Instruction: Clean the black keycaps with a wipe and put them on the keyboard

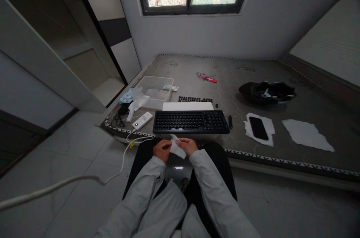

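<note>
Grey mattress (197,80) as workbench: left hand (161,150) and right hand (188,145) pinch wipe (176,148) taut between them, keyboard (191,122) just beyond, within reach.

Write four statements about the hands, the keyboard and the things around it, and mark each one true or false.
1. Both hands, left hand and right hand, hold a white wipe. True.
2. The black keyboard lies on the floor. False: it rests on the mattress.
3. The phone lies on a white sheet. True.
4. The clear plastic box sits right of the keyboard. False: it is behind it, to the left.
</note>
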`<action>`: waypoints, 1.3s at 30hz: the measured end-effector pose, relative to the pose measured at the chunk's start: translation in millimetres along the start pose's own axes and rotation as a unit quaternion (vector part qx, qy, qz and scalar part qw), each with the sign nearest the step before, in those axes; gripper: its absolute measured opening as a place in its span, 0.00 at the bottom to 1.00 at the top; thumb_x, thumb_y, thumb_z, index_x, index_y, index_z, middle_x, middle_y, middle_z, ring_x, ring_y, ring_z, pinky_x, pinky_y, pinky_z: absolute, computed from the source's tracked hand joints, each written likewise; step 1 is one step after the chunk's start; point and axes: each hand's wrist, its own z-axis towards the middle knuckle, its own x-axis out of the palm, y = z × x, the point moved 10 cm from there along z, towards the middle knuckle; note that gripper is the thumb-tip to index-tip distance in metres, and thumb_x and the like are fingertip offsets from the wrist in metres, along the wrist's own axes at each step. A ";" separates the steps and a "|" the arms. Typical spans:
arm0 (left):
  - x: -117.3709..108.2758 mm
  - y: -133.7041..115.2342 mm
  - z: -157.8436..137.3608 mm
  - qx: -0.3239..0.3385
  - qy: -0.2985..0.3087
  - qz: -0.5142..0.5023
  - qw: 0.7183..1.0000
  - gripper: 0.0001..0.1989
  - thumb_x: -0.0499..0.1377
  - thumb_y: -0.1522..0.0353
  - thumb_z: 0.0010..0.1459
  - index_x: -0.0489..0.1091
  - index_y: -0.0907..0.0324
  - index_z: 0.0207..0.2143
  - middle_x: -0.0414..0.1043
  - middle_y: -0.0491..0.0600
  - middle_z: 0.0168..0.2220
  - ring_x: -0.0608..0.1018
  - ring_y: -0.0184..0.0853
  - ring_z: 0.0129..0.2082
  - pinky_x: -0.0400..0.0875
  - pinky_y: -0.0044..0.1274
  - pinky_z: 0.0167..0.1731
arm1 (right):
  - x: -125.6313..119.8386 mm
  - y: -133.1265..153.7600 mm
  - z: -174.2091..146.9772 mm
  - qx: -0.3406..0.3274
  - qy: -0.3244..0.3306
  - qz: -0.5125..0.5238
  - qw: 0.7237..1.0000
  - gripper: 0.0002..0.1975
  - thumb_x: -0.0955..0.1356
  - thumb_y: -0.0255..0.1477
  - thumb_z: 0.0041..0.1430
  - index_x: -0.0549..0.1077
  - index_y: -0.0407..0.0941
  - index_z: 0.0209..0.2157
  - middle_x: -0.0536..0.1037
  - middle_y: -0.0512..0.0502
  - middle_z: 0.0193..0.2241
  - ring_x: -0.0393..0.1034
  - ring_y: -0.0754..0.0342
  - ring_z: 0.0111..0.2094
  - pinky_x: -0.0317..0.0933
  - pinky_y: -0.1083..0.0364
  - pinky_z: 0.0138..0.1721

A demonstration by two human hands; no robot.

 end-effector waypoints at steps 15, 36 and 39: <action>9.7 19.4 4.3 -0.093 0.061 -0.099 0.989 0.04 0.63 0.68 0.39 0.76 0.60 0.20 0.75 0.51 0.27 0.75 0.37 0.29 0.69 0.25 0.29 | 19.2 11.7 -4.9 -0.059 0.098 -0.033 0.993 0.22 0.74 0.40 0.36 0.76 0.44 0.35 0.79 0.48 0.28 0.71 0.56 0.25 0.63 0.58 0.27; 24.3 40.2 -4.3 -0.204 0.089 -0.131 0.966 0.17 0.66 0.59 0.34 0.77 0.64 0.23 0.77 0.50 0.23 0.76 0.37 0.24 0.70 0.27 0.31 | 16.2 39.5 -14.0 -0.176 0.038 -0.210 0.961 0.22 0.66 0.45 0.48 0.77 0.41 0.33 0.78 0.47 0.27 0.69 0.52 0.29 0.62 0.56 0.33; 20.7 36.1 -3.9 -0.190 0.071 -0.098 0.974 0.13 0.66 0.61 0.35 0.76 0.63 0.21 0.76 0.50 0.22 0.76 0.37 0.24 0.70 0.26 0.30 | 11.3 30.6 -8.6 -0.142 0.028 -0.192 0.971 0.23 0.68 0.46 0.44 0.77 0.40 0.33 0.77 0.47 0.25 0.68 0.54 0.25 0.60 0.57 0.29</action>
